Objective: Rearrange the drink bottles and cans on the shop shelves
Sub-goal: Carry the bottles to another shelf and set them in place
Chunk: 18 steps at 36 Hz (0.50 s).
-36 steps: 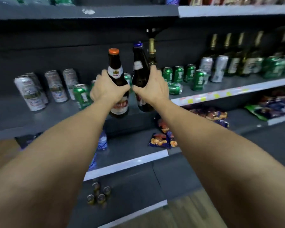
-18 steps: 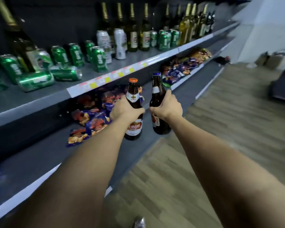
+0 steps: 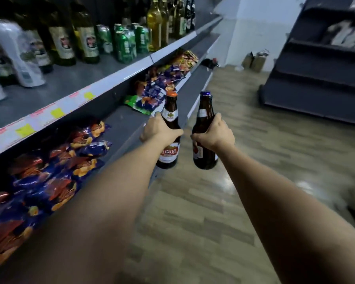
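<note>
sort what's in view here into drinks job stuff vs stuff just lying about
Job: orange-capped bottle in left hand; blue-capped bottle in right hand; green cans; shelf bottles.
Lying about: snack packets; bags by wall.

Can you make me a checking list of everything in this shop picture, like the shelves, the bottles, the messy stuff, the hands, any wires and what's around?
Surface: grey metal drinks shelf with white price strip and yellow tags.
Job's things: brown glass bottle with orange cap and brown glass bottle with blue cap, both upright, held apart in the air; green cans, tall green glass bottles and a white can stand on the shelf.
Clutter: blue and orange snack bags heaped on the lower shelf.
Hands: left hand grips the orange-capped bottle; right hand grips the blue-capped one.
Cables: nothing seen.
Surroundings: wood-look floor, dark shelving unit, white wall.
</note>
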Each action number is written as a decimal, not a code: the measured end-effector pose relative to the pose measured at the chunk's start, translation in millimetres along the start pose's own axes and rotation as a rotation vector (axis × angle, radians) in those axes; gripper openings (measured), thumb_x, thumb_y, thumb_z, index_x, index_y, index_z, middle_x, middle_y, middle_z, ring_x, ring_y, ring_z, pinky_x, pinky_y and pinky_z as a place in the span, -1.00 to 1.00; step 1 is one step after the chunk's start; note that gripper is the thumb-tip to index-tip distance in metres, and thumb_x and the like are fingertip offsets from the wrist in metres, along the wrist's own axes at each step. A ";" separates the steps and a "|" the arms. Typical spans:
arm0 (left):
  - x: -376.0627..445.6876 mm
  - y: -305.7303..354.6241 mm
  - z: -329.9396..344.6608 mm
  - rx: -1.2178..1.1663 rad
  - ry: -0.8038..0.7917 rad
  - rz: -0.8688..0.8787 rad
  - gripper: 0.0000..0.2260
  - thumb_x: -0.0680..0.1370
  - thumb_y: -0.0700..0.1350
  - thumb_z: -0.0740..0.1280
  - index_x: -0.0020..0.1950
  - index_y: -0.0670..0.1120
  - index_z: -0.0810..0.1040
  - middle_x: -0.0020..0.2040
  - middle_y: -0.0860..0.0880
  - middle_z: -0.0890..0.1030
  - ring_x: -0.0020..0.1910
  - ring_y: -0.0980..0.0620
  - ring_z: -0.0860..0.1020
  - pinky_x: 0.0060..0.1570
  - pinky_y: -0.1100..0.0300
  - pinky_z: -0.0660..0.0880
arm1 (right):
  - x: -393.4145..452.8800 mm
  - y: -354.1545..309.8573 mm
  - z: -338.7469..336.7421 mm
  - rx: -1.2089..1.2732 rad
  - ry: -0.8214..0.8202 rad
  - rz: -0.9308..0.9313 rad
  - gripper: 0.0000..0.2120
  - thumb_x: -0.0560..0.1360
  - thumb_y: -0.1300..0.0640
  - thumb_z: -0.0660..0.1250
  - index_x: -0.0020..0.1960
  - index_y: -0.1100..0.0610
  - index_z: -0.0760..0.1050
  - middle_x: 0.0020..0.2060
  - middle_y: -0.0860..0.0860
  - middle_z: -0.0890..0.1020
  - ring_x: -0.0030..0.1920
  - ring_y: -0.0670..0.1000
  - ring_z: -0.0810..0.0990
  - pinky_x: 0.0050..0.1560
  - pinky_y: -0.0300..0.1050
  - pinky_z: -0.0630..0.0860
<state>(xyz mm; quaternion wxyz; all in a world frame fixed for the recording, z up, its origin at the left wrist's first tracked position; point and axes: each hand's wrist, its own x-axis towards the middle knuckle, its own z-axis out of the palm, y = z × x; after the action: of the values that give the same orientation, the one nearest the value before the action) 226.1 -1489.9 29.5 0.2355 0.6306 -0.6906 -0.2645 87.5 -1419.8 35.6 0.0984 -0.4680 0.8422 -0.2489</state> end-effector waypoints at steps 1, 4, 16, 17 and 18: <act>13.0 9.5 9.6 -0.005 -0.017 0.011 -0.37 0.27 0.17 0.50 0.25 -0.02 0.42 0.19 -0.06 0.53 0.16 -0.16 0.52 0.08 -0.06 0.49 | 13.0 6.3 -2.1 -0.008 0.001 0.015 -0.33 0.32 -0.14 0.48 0.21 0.17 0.23 0.20 0.14 0.47 0.19 0.24 0.50 0.05 0.03 0.43; 47.1 38.8 39.4 0.003 -0.058 0.048 -0.38 0.26 0.16 0.50 0.23 -0.02 0.43 0.17 -0.06 0.54 0.13 -0.16 0.53 0.07 -0.09 0.51 | 55.3 28.0 -6.5 -0.021 -0.001 0.055 -0.30 0.32 -0.15 0.48 0.22 0.16 0.22 0.20 0.14 0.47 0.18 0.23 0.51 0.05 0.05 0.45; 199.6 156.5 154.5 0.024 -0.079 0.078 -0.32 0.22 0.22 0.48 0.24 -0.01 0.41 0.15 -0.07 0.55 0.11 -0.17 0.54 0.07 -0.12 0.52 | 266.7 108.7 -32.2 -0.027 0.045 0.083 -0.31 0.28 -0.17 0.50 0.18 0.15 0.24 0.18 0.11 0.49 0.17 0.22 0.53 0.07 0.04 0.47; 214.7 169.4 161.2 0.021 -0.070 0.069 -0.32 0.21 0.22 0.48 0.24 -0.01 0.41 0.15 -0.07 0.54 0.11 -0.17 0.54 0.06 -0.12 0.52 | 288.3 112.4 -36.5 -0.026 0.042 0.072 -0.31 0.29 -0.17 0.49 0.19 0.15 0.24 0.18 0.11 0.49 0.17 0.22 0.53 0.06 0.04 0.47; 229.1 182.1 166.7 0.016 -0.063 0.062 -0.32 0.21 0.22 0.48 0.24 -0.01 0.41 0.15 -0.06 0.54 0.11 -0.17 0.53 0.07 -0.13 0.52 | 309.7 115.3 -40.7 -0.023 0.040 0.058 -0.31 0.29 -0.16 0.49 0.20 0.16 0.24 0.19 0.12 0.49 0.17 0.21 0.52 0.05 0.03 0.46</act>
<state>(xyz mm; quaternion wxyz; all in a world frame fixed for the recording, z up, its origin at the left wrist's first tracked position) -41.2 -1694.9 23.3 0.2166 0.6020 -0.7191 -0.2712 -182.0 -1615.3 32.3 0.0834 -0.4394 0.8600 -0.2456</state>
